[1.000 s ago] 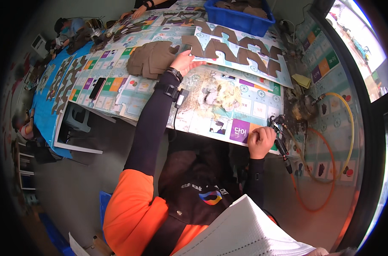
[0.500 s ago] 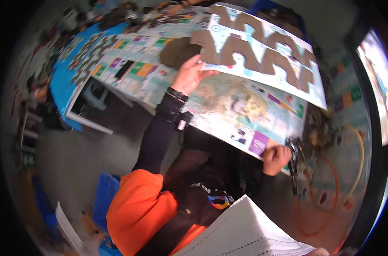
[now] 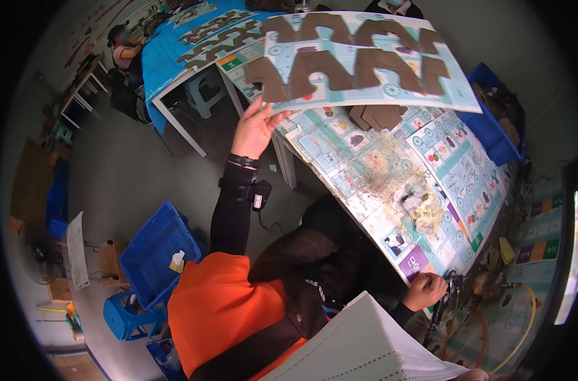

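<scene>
My left hand (image 3: 254, 130) grips the near left corner of a thin, printed, pale board (image 3: 365, 95), its thumb and fingers closed on the edge. The board is raised above the worktable and bows slightly. Two rows of dark brown arch-shaped cutouts (image 3: 314, 70) lie on it. My right hand (image 3: 425, 291) is at the table's near right corner with its fingers curled in; whatever they hold, if anything, is hidden. Right beside it is a black-handled tool (image 3: 451, 289), perhaps a spray gun. Beneath the board, a small stack of brown pieces (image 3: 378, 116) sits on the table.
Yellowish residue (image 3: 422, 206) crusts the printed worktable (image 3: 339, 159). A blue crate (image 3: 498, 114) of brown pieces stands at its far right. Yellow hose (image 3: 533, 311) loops at right. Blue-covered tables (image 3: 168, 57) hold more cutouts; a person (image 3: 125, 47) sits there. A blue basket (image 3: 159, 254) stands at left.
My view has turned left, bringing the blue-covered tables and the basket into fuller sight. The board, still in my left hand, is more level and further left in view. My right hand stays by the tool.
</scene>
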{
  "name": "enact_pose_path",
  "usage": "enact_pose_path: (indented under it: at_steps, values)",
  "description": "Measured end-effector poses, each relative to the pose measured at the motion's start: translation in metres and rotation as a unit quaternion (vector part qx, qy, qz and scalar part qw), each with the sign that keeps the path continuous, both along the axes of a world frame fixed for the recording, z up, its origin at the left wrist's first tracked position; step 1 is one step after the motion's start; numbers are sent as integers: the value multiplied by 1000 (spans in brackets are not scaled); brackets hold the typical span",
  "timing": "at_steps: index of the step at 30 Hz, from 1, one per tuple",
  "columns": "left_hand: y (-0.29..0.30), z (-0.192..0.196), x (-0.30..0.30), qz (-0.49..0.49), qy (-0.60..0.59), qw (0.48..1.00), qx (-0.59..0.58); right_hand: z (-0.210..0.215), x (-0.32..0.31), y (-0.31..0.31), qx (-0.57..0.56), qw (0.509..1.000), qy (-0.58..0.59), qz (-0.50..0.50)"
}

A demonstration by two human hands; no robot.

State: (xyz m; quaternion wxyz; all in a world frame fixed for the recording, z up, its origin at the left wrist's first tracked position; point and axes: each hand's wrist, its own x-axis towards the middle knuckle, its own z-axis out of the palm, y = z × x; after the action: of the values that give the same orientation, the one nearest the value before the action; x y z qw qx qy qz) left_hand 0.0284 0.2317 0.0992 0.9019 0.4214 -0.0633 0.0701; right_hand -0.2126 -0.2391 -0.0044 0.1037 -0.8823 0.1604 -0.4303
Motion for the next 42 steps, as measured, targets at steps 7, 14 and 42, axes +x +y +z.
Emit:
enact_pose_path:
  at_steps: [7,14,42]
  values:
    - [87,-40,11,141,-16,990,12,2,1,3,10,1000,-5,-21]
    - [136,-84,27,233,34,972,-18,2,3,5,-20,1000,-9,-9]
    - [197,-116,116,192,191,954,-126,2,3,1,-7,1000,-7,-5]
